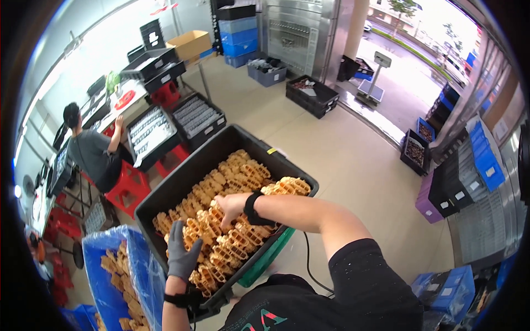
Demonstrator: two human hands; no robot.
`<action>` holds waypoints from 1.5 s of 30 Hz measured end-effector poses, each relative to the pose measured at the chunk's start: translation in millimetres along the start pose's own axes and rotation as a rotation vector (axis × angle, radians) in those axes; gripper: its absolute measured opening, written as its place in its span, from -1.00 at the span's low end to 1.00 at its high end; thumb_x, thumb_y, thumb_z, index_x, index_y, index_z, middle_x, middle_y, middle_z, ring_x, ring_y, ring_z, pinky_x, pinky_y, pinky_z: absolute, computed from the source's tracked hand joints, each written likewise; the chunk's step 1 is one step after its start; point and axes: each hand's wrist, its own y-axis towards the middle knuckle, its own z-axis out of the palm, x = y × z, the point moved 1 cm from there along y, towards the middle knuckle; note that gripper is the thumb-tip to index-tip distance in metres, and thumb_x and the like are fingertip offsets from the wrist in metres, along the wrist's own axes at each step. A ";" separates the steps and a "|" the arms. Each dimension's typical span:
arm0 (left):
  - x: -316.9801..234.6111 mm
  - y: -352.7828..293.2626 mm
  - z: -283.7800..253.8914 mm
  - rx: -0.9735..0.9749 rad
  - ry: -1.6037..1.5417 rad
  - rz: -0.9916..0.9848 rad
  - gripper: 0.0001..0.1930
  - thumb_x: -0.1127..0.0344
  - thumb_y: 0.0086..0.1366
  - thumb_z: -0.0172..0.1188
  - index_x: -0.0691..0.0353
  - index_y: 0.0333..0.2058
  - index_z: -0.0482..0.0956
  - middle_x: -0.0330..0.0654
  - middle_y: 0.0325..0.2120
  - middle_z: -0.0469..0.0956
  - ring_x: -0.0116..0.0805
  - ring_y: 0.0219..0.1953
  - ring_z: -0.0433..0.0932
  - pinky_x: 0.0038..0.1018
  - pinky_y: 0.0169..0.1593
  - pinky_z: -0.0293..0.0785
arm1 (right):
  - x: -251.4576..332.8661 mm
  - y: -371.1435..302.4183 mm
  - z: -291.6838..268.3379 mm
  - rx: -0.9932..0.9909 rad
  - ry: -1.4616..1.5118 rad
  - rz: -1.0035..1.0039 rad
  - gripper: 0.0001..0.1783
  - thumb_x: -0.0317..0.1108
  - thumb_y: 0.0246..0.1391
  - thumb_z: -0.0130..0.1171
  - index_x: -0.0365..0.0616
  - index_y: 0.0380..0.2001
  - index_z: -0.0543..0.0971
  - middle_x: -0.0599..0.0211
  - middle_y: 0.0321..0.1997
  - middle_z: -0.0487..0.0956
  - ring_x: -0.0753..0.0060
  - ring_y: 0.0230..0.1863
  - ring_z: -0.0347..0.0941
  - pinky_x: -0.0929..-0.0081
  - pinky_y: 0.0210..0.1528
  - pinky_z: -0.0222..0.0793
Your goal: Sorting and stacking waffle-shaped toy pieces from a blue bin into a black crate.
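A large black crate [234, 135] in front of me holds rows of tan, slotted, moulded-looking pieces [234, 243], standing close together on edge. My left hand [183, 255], in a dark grey glove, lies over the near left part of the rows. Its fingers and thumb are spread apart. Bare and reaching in from the right, my right hand [231, 208] is at the middle of the crate. Its thumb and fingers straddle a tan slotted piece [212, 216] and look closed around it; the fingertips are partly hidden among the pieces. Dark bands circle both wrists.
Left of the crate stands a blue bin [99, 276] lined with clear plastic, holding more tan pieces. A person [94, 151] sits on a red stool [128, 193] at a table beyond. Black trays [199, 118] stand past the crate. A cable [309, 259] hangs near my right side.
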 end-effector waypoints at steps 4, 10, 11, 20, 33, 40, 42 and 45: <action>35.1 -84.0 -65.8 -0.183 -0.503 -0.174 -0.32 0.47 0.19 0.15 0.26 0.27 0.09 -0.08 0.26 0.13 -0.25 0.26 0.18 -0.39 0.28 0.13 | 2.0 25.8 -8.8 -0.002 -0.110 -0.068 0.06 0.27 -0.32 0.36 -0.38 0.08 0.32 -0.15 0.05 0.46 -0.02 0.09 0.39 0.26 0.09 0.31; 119.0 -235.4 -166.1 -0.782 -0.827 -0.622 -0.42 0.24 0.30 0.11 0.21 0.25 0.16 -0.33 -0.03 0.36 -0.50 -0.04 0.36 -0.58 0.01 0.31 | 103.1 25.9 -33.0 -0.119 -0.258 -0.102 -0.31 0.04 0.03 0.21 -0.30 0.05 0.40 -0.08 0.01 0.49 -0.02 0.05 0.41 0.22 0.06 0.34; 142.3 -260.2 -180.4 -0.924 -0.885 -0.660 -0.45 0.22 0.29 0.13 0.18 0.21 0.22 -0.39 -0.13 0.39 -0.56 -0.16 0.38 -0.59 -0.09 0.32 | 126.1 25.3 -28.4 -0.230 -0.210 -0.251 -0.37 -0.03 0.05 0.23 -0.30 0.04 0.41 0.04 -0.03 0.53 0.15 0.01 0.45 0.32 0.03 0.37; 226.4 -337.4 -252.0 -1.492 -1.389 -0.442 -0.60 0.31 0.26 0.11 0.09 0.08 0.37 -0.27 -0.22 0.51 -0.49 -0.20 0.52 -0.54 -0.13 0.47 | 438.9 151.6 113.1 0.234 -0.129 -0.689 -0.52 -0.14 0.08 0.20 -0.24 -0.02 0.46 0.11 -0.17 0.58 0.30 -0.10 0.50 0.41 -0.06 0.41; 336.0 -271.0 -191.6 -1.419 -1.925 -0.605 -0.84 0.30 0.27 0.09 0.04 -0.17 0.47 -0.34 -0.40 0.51 -0.50 -0.41 0.52 -0.50 -0.36 0.45 | 407.8 316.6 258.5 -0.189 -1.401 -0.385 -0.68 -0.25 0.13 0.00 0.10 -0.03 0.48 0.15 0.13 0.35 0.09 0.00 0.43 0.09 -0.13 0.39; 320.6 -265.3 -197.1 -1.179 -1.989 -0.596 -0.78 0.24 0.28 0.09 0.09 -0.11 0.44 -0.28 -0.34 0.53 -0.47 -0.33 0.52 -0.55 -0.25 0.47 | 425.8 277.4 224.1 0.146 -1.306 -0.454 -0.33 -0.23 -0.25 0.41 0.18 0.01 0.38 0.13 0.00 0.41 0.03 -0.04 0.47 0.14 -0.16 0.46; 320.2 -264.1 -195.3 -1.136 -2.002 -0.630 -0.77 0.22 0.28 0.08 0.09 -0.10 0.44 -0.28 -0.33 0.53 -0.47 -0.33 0.52 -0.56 -0.25 0.47 | 432.2 277.4 210.3 0.228 -1.160 -0.508 -0.27 -0.22 -0.29 0.44 0.12 0.04 0.38 0.10 -0.08 0.48 0.03 -0.03 0.46 0.22 -0.09 0.44; 337.5 -268.0 -185.1 -0.989 -1.867 -0.675 -0.72 0.18 0.29 0.05 0.09 -0.06 0.44 -0.27 -0.28 0.53 -0.47 -0.30 0.53 -0.57 -0.22 0.46 | 461.4 271.7 195.3 0.342 -0.920 -0.418 -0.19 -0.24 -0.28 0.45 -0.01 0.12 0.35 0.11 0.11 0.44 0.12 0.03 0.45 0.28 0.06 0.37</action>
